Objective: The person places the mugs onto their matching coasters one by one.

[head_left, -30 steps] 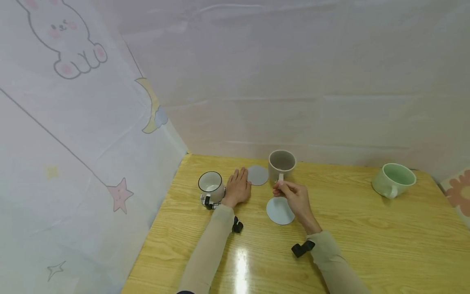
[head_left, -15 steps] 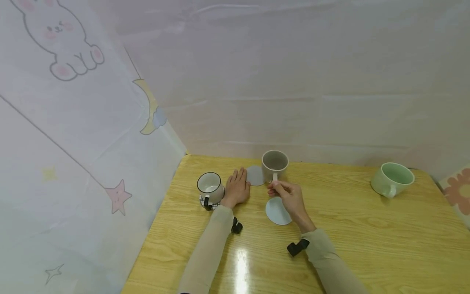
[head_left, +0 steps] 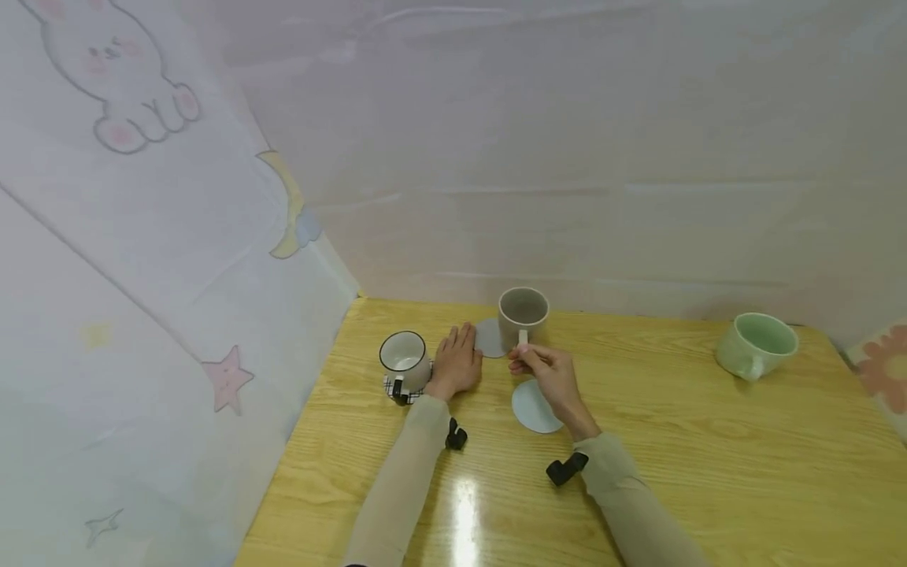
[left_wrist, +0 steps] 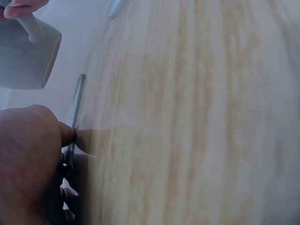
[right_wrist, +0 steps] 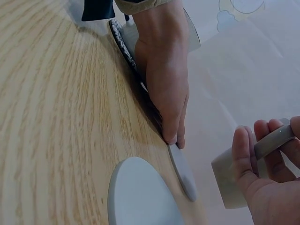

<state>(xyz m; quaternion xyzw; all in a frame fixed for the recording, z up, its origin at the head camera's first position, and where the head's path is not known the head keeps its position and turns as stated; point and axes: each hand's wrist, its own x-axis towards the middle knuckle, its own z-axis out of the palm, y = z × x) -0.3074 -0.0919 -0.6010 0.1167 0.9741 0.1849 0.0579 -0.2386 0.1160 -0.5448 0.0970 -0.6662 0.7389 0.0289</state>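
Note:
My right hand grips a grey mug by its handle. In the left wrist view the mug's base shows lifted off the tabletop. It overlaps the right part of a round grey coaster in the head view. Flat on the table lies my left hand, fingers straight, its fingertips at that coaster's left edge. Below the right hand is a round pale coaster, partly covered by the hand. Left of the left hand stands a white mug with a black rim on a checked coaster.
A green mug stands far off at the right back of the wooden table. A pale printed cloth wall rises right behind the table's back edge, and another runs along the left.
My right hand has moved left with the grey mug, bringing it over the grey coaster's right part. My left hand has stayed in place.

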